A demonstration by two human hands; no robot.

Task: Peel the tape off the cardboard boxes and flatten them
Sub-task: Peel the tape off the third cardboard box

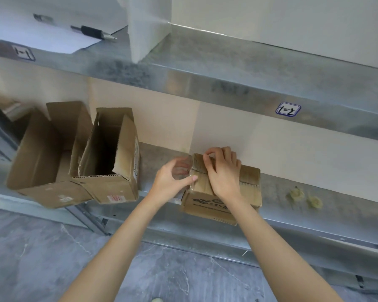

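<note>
A small closed cardboard box (248, 188) with dark print on its front sits on the lower metal shelf (282, 192). Clear tape (192, 171) runs over its top left edge. My right hand (223, 171) lies over the box top, its fingertips pinching the tape at the far edge. My left hand (172, 179) holds the box's left side, with the thumb pressing on the tape at the corner. Two open cardboard boxes (109, 162) (46, 153) stand side by side on the same shelf, to the left.
Two crumpled wads of peeled tape (303, 197) lie on the shelf to the right. The upper shelf (205, 68) overhangs, carrying a pen (94, 32), a sheet of paper (52, 33) and a white box (146, 27). Grey marbled floor (52, 258) lies below.
</note>
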